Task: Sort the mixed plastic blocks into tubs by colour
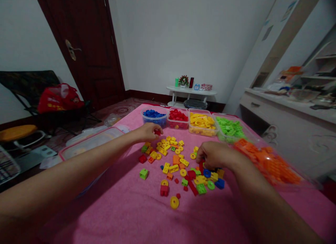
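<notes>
My left hand is closed on a red building brick, raised just in front of the round tub of blue bricks. My right hand reaches into the loose pile, its fingers pinched around a red building brick that shows only partly under them. Between and below the hands lie mixed loose pieces: yellow bricks, a yellow wheel, a green brick and a blue brick. A red brick lies nearer to me.
Behind the pile stand clear boxes of red bricks, yellow bricks and green bricks. Orange bricks fill a box at the right. A large clear container stands left. A pink cloth covers the table.
</notes>
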{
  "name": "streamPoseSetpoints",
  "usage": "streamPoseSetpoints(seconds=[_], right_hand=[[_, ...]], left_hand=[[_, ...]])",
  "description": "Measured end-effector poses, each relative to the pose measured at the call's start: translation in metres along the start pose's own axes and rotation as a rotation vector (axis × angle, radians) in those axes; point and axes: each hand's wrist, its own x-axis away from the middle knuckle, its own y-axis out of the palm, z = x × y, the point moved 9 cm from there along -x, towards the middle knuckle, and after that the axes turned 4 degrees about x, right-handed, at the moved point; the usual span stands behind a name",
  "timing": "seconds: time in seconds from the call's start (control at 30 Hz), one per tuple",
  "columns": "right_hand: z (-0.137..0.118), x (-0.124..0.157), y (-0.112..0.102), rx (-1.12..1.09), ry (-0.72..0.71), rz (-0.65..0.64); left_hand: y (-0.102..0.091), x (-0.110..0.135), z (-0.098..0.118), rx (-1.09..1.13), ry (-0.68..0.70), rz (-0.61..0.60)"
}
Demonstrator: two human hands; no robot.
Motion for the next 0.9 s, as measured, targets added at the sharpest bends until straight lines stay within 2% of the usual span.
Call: streamPoseSetpoints(seconds=[0.13,0.2,0.23,0.3,0.43,0.5,0.57,0.67,0.77,0.83,0.9], right_hand=[[-0.01,-0.002,-0.004,0.163,0.035,0.092],[-0.012,-0.003,-0.004,0.199,0.033,0.1],[-0.013,-0.003,-0.005,0.21,0.031,0.1],[-0.012,-0.001,-0.006,0.219,0.036,0.078],[-0.013,0.003,-0.003,0.196,0.043,-0.033],[-0.016,0.003,-0.002,0.202,0.043,-0.059],[-0.02,0.003,-0.003,0.232,0.045,-0.066],[-0.019,0.004,-0.001,0.247,0.033,-0.089],[-0.012,0.006,0.001,0.154,-0.001,-0.124],[-0.009,0.008,-0.006,0.071,-0.057,-0.084],[-0.01,0.01,-0.021,0.003,-0.139,0.027]], left_hand=[[0.021,0.014,0.011,0.676,-0.192,-0.172],[0.026,0.021,0.013,0.787,-0.237,-0.238],[0.025,0.024,0.011,0.757,-0.242,-0.255],[0.02,0.031,0.006,0.559,-0.202,-0.278],[0.015,0.055,0.003,-0.033,-0.047,-0.394],[0.012,0.067,0.003,-0.321,0.009,-0.381],[0.011,0.075,0.004,-0.535,0.048,-0.315],[0.014,0.077,0.001,-0.667,0.044,-0.248],[0.017,0.073,-0.004,-0.714,0.029,-0.215],[0.016,0.072,-0.001,-0.737,0.041,-0.202],[0.011,0.074,0.009,-0.745,0.055,-0.16]])
